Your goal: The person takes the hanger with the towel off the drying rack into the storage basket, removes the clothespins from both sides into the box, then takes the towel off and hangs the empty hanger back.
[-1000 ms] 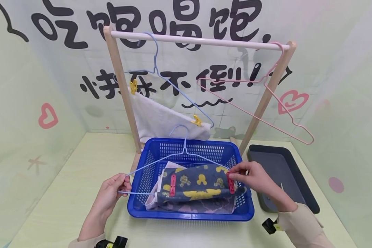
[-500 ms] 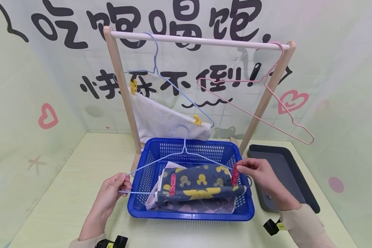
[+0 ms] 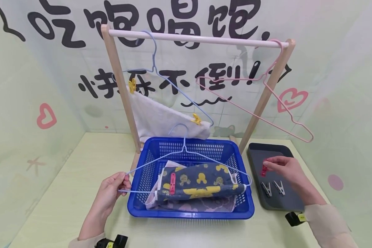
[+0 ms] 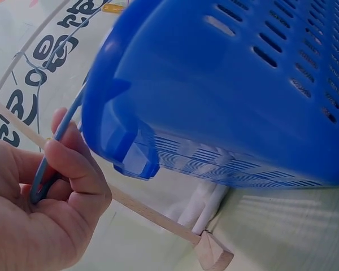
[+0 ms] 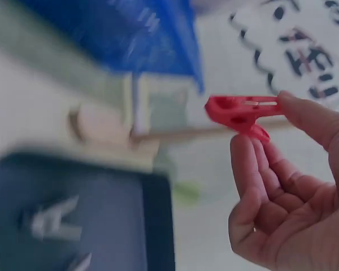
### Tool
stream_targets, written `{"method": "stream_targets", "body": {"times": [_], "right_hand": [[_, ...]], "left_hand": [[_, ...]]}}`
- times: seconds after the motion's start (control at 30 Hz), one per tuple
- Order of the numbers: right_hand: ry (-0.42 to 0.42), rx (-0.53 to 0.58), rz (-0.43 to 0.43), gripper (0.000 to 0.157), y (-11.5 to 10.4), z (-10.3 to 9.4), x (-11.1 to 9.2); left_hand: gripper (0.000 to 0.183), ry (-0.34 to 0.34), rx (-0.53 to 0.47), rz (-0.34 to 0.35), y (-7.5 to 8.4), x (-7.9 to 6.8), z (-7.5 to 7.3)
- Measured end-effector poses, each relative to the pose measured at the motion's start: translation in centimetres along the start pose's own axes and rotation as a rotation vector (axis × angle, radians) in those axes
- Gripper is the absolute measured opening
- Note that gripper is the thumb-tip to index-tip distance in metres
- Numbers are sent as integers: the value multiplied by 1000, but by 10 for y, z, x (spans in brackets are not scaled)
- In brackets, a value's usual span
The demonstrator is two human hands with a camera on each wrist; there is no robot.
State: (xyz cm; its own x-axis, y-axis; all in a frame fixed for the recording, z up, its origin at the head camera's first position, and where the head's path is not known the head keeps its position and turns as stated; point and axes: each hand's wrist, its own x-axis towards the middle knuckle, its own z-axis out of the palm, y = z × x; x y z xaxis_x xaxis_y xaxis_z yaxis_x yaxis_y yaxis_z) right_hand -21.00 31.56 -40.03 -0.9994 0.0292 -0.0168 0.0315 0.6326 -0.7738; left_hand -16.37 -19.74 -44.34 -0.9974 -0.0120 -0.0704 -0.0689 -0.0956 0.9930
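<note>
My left hand (image 3: 113, 187) grips the left end of a light blue hanger (image 3: 161, 159), its fingers curled round the wire. Over the hanger's lower bar lies a dark blue-grey towel with yellow patterns (image 3: 201, 179), above the blue basket (image 3: 190, 215). One red clothespin (image 3: 172, 183) clips the towel's left part to the bar. Away to the right, my right hand (image 3: 286, 168) pinches another red clothespin (image 5: 237, 110) between thumb and fingers, over the dark grey tray (image 3: 285, 203). In the right wrist view that clothespin touches nothing but the hand.
Two silver clips (image 3: 272, 188) lie in the tray. Behind the basket stands a rack with a white rod (image 3: 198, 39). A white towel (image 3: 161, 119) hangs there from a blue hanger by yellow clothespins (image 3: 196, 119); a pink hanger (image 3: 235, 103) hangs at the right.
My right hand has taken the right red clothespin off the towel and carried it right, over the tray. The towel's right end now shows unclipped on the bar. My left hand stays put.
</note>
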Motion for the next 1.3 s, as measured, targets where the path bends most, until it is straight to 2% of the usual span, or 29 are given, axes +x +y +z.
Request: {"method": "stream_targets", "body": {"times": [0.13, 0.27, 0.37, 0.47, 0.6, 0.87, 1.1, 1.3], "right_hand": [[38, -137, 78, 41, 24, -12, -2], [67, -300, 102, 33, 45, -22, -5], [62, -397, 108, 27, 59, -27, -7], [36, -463, 135, 31, 70, -28, -9], [9, -504, 181, 37, 82, -23, -7], [-32, -501, 251, 30, 90, -16, -3], [-36, -501, 256, 29, 90, -15, -3], [-29, -521, 218, 32, 94, -12, -4]], "left_hand": [[34, -1, 4, 1, 1, 0, 1], [34, -5, 0, 3, 0, 1, 0], [34, -13, -9, 9, -1, 1, -1], [34, -18, -17, 14, -1, 1, -1], [34, -14, -18, 19, -1, 0, -1], [34, 0, -7, 19, 1, -1, 0], [34, 6, 6, 8, 1, -1, 0], [34, 2, 14, 10, 1, -1, 0]]}}
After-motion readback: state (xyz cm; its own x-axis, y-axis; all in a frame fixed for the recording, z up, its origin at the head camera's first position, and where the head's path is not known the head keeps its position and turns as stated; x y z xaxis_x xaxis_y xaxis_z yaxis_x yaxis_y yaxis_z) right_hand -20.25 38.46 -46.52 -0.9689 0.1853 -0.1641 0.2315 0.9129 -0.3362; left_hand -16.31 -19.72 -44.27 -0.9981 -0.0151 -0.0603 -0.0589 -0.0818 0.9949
